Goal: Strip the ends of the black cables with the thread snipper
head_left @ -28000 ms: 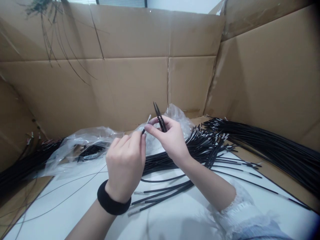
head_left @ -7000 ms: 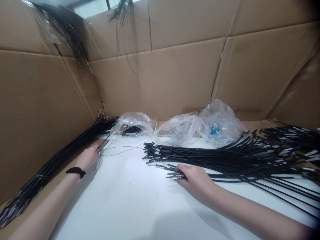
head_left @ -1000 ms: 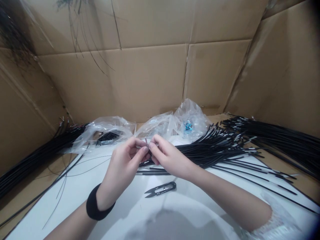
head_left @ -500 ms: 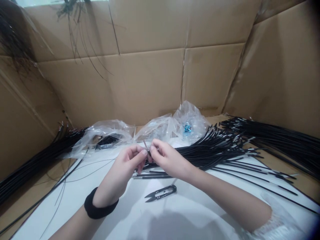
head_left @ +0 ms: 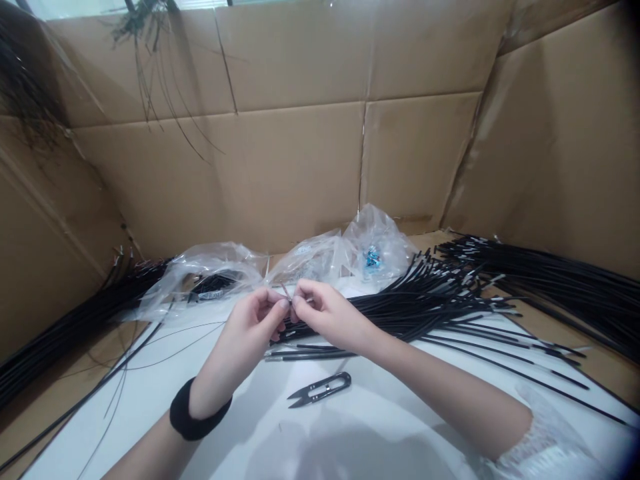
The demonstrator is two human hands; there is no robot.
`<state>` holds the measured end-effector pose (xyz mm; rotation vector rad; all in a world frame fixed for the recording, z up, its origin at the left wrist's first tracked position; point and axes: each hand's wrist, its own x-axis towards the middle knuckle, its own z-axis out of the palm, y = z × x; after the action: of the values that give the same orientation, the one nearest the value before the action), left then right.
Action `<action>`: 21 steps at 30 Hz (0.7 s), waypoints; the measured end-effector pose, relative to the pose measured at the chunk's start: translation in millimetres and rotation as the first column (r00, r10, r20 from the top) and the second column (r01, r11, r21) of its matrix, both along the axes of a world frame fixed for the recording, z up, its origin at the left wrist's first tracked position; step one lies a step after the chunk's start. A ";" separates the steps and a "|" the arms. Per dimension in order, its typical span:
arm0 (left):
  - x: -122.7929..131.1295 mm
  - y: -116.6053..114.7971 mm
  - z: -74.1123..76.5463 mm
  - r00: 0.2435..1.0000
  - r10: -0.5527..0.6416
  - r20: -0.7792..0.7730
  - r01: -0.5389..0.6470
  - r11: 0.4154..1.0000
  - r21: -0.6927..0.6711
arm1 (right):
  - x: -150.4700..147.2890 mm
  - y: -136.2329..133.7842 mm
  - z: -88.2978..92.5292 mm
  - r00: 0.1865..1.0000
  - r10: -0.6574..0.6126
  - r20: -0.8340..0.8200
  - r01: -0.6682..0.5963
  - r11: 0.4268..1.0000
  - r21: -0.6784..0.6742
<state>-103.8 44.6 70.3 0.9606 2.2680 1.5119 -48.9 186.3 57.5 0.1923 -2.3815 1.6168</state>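
I read the left hand (head_left: pixel 249 328) and right hand (head_left: pixel 326 316) fingertip to fingertip, both pinching a thin cable end (head_left: pixel 285 292) that the fingers largely hide. Matte black snips (head_left: pixel 320 389) lie flat below. Slender black cables (head_left: pixel 430 303) fan out to the right.

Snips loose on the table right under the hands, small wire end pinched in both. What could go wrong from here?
1. The snips lie loose on the table just below the right hand, tips toward the left forearm; a lowered wrist might catch them.
2. The thin wire end is only pinched between the left hand and the right; a slip could lose it among the black cables.
3. Loose thin wires near the wristband might snag.
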 end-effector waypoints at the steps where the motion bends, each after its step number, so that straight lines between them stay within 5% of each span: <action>1: -0.8 0.0 -0.8 1.000 0.002 -0.007 -0.002 1.000 -0.019 | -1.2 0.1 -0.4 1.000 0.008 0.007 -0.007 1.000 -0.021; 6: -6.1 -0.1 -5.6 0.997 -0.010 -0.072 -0.001 0.988 -0.152 | -6.9 0.7 -7.0 0.999 0.027 0.042 -0.022 0.993 -0.118; 14: -25.5 -12.9 11.5 0.956 -0.278 0.093 0.292 0.930 -0.223 | -11.8 1.7 -11.0 0.983 0.084 0.162 -0.039 0.964 -0.262; 18: -28.0 -10.9 8.9 0.960 -0.244 0.135 0.259 0.960 -0.103 | -12.3 5.1 -4.5 0.980 0.150 0.131 -0.072 0.880 -0.469; 21: -18.6 3.8 -11.4 0.990 -0.079 0.113 0.058 0.983 0.175 | -10.4 8.4 0.9 0.990 0.117 0.084 -0.046 0.810 -0.585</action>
<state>-122.4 48.4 58.9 0.9546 2.0285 1.7080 -59.3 194.6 58.5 0.0797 -1.8413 2.3684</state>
